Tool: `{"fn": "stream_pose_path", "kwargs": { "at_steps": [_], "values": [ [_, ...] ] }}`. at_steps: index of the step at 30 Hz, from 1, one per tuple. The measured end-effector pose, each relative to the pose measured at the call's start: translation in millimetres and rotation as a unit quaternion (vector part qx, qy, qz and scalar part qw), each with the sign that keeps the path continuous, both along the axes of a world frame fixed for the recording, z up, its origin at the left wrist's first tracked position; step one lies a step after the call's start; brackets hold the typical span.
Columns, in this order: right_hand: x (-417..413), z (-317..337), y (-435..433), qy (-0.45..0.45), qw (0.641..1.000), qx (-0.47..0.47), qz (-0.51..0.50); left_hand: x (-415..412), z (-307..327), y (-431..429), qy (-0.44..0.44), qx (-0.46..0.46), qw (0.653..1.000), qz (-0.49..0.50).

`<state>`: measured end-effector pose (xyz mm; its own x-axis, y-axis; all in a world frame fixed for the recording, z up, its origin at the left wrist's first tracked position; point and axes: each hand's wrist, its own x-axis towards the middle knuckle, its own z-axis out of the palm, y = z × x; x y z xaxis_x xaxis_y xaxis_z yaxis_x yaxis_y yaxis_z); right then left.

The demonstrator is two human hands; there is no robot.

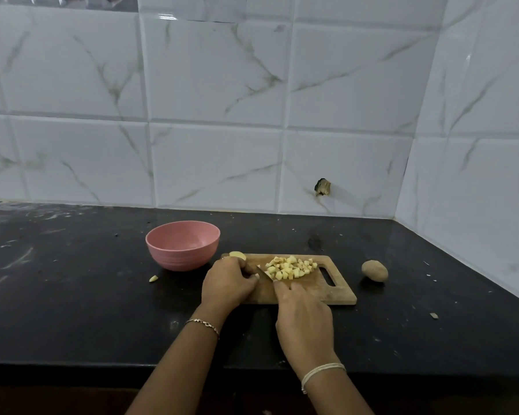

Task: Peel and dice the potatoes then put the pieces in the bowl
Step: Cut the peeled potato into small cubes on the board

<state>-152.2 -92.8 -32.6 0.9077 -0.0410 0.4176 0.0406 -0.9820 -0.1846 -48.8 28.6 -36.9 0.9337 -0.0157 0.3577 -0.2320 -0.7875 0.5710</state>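
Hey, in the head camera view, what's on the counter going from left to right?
Small potato scrap → pink bowl → left hand → pile of diced potato → unpeeled potato.

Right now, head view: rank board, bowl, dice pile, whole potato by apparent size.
1. board
2. bowl
3. dice pile
4. whole potato
The bowl sits slightly farther back than the rest, so it may look a bit smaller than it is; the order still looks safe.
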Motion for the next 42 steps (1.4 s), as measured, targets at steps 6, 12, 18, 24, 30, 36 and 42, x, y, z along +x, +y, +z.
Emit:
{"fn": "stream_pose_path", "kwargs": {
  "at_steps": [6,12,18,24,30,36,42],
  "values": [
    [-7.5,-6.6,-1.1,-0.016,0.999,0.045,0.003,2.2,-0.7,2.9,-0.009,-0.006,1.000,0.012],
    [-10.6,-7.7,-1.8,-0.012,0.997,0.074,0.025,5.5,-0.6,5.6,0.013,-0.023,1.000,0.003],
    [-8.7,-1.7,0.6,0.026,0.999,0.033,0.032,6.0,-0.9,4.7,0.020,-0.017,1.000,0.005],
    [-7.8,4.9,10.2,0.034,0.998,-0.030,0.043,6.1,-0.8,3.7,0.020,-0.018,1.000,0.016],
    [-10.5,-0.1,2.5,0.024,0.999,-0.015,0.033,5.5,-1.8,2.4,0.006,-0.009,1.000,0.022],
    [-12.7,-5.5,-16.9,-0.019,1.000,0.004,0.012,11.0,-4.5,4.9,0.000,-0.032,0.999,0.011],
    [1.2,-6.9,-31.8,-0.072,0.997,-0.028,0.005,6.9,-2.3,2.5,-0.079,-0.085,0.992,-0.046]
  ]
}}
